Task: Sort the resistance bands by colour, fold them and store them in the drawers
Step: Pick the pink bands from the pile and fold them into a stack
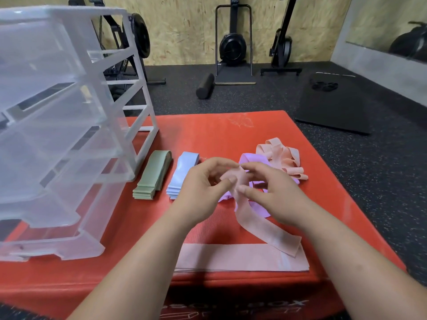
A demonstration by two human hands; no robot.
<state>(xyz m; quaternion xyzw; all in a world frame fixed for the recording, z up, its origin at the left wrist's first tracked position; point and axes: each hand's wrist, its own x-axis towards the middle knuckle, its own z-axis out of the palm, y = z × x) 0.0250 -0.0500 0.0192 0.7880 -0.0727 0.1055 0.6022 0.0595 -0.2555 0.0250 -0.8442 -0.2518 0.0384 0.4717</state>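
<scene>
**Two colours folded, pink in hand, drawers not yet filled**

Both hands work one pink band (pixel 261 225) above the middle of the red worktop (pixel 208 130). The left hand (pixel 203 181) pinches its upper end between thumb and curled fingers. The right hand (pixel 270 192) pinches it just beside, and the free end trails down toward the front edge.

Sorting looks well under way. A folded green stack (pixel 153 175) and a folded blue stack (pixel 182 175) lie side by side next to the clear drawer unit (pixel 57 135). A flat pink strip (pixel 231 257) lies along the front edge. The purple bands (pixel 250 158) are loose beneath the hands, and a tangled peach pile (pixel 282 155) sits behind them to the right. These two colours are probably unfolded, and storing has apparently not begun.

The hands hide most of the purple bands, so their number cannot be told. The layers in each stack are hard to count. The drawers are cloudy and partly cut off at the left; nothing coloured shows inside them.
</scene>
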